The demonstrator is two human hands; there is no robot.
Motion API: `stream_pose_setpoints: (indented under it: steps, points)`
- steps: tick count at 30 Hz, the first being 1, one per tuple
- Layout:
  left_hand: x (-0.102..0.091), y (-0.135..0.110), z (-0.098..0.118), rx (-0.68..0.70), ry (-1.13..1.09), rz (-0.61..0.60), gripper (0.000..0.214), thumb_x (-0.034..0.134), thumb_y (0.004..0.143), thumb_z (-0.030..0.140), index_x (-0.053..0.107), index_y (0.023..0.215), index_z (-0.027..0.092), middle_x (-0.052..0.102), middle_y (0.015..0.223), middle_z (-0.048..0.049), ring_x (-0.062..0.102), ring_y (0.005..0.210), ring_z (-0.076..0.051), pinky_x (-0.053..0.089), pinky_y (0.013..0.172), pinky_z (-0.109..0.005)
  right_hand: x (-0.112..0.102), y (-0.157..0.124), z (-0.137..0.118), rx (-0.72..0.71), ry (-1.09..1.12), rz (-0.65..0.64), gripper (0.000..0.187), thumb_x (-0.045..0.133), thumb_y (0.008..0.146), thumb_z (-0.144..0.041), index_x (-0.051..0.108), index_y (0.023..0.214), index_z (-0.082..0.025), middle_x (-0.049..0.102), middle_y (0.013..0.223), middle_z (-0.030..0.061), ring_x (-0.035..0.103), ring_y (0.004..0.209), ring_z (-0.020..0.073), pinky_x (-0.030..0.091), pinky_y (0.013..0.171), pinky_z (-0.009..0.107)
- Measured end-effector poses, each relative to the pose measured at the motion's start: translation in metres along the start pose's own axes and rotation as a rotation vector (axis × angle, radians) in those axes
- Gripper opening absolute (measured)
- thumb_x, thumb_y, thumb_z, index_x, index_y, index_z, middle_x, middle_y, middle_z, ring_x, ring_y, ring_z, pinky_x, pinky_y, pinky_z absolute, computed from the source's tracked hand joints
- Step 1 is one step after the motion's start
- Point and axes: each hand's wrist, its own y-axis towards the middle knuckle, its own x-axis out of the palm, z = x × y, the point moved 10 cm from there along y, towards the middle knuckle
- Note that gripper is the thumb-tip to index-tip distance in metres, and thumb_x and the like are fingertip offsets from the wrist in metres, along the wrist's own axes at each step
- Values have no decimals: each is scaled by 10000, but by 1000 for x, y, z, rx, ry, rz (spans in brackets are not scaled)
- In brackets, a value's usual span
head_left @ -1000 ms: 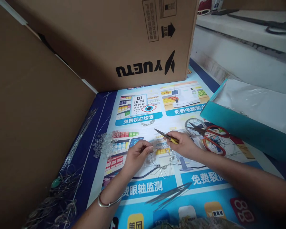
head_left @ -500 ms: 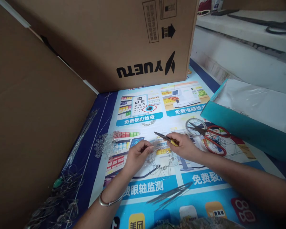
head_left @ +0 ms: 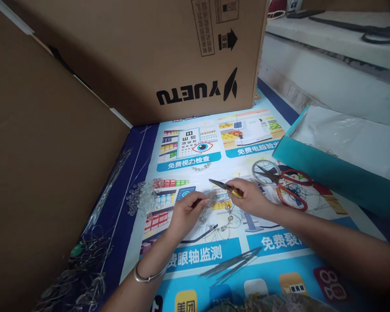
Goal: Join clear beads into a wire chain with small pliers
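My left hand (head_left: 188,212) pinches thumb against fingertips on one end of a loop of thin wire strung with clear beads (head_left: 230,219). The loop hangs between my hands, with loose wire ends sticking out. In my right hand (head_left: 251,196) is a pair of pliers (head_left: 218,184) with yellow handles, its dark jaws pointing left, just above my left fingertips. Left of my left hand lies a pile of clear beads (head_left: 139,199). A short beaded strand (head_left: 201,167) rests farther back. Red-handled scissors (head_left: 292,206) lie right of my right hand, across a wire spool (head_left: 255,175).
Cardboard walls (head_left: 117,65) stand at the left and back. A teal box (head_left: 331,169) with a white inside is at the right. Straight wires (head_left: 232,263) lie in front, and tangled wire (head_left: 87,255) spreads at the left. A ledge (head_left: 338,37) runs along the back right.
The beaded loop has shifted and turned slightly below my hands. Both hands keep their hold, almost in place. The whole view has moved a little.
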Motion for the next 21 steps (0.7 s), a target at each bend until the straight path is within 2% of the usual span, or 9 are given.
stream_pose_setpoints:
  steps: [3,6,9,15,21]
  points:
    - [0,0,0,-7,32,-5,120,558,826,272,624,810,173,604,729,-14,526,645,-114,399,585,-218,-1,0,0,-12,-23,-3,217,530,756,-185,588,965,-194,552,756,-8,481,646,122,360,588,233]
    - [-2,1,4,24,41,8,121,557,827,270,633,825,175,621,764,-27,545,681,-124,411,611,-228,-10,2,-4,-81,-130,38,279,573,748,-219,575,1026,-190,573,902,39,513,837,179,394,745,294]
    - [-3,2,10,73,33,14,135,553,827,277,644,836,178,636,800,-42,561,724,-140,419,630,-236,-20,5,-5,-119,-286,71,318,587,762,-272,575,1066,-181,546,1037,92,466,990,239,365,861,366]
    - [-6,2,10,81,53,11,139,536,830,268,641,860,182,633,843,-47,561,765,-151,425,661,-253,-9,7,-9,-165,-592,-64,357,526,833,-365,576,1112,-148,536,1051,127,401,1023,281,312,892,413]
    - [-12,3,-2,24,78,36,131,561,820,278,635,882,191,610,835,-34,537,702,-125,414,607,-233,-4,7,-8,-181,-632,-93,369,481,857,-385,547,1162,-189,531,1084,94,392,1013,266,290,876,412]
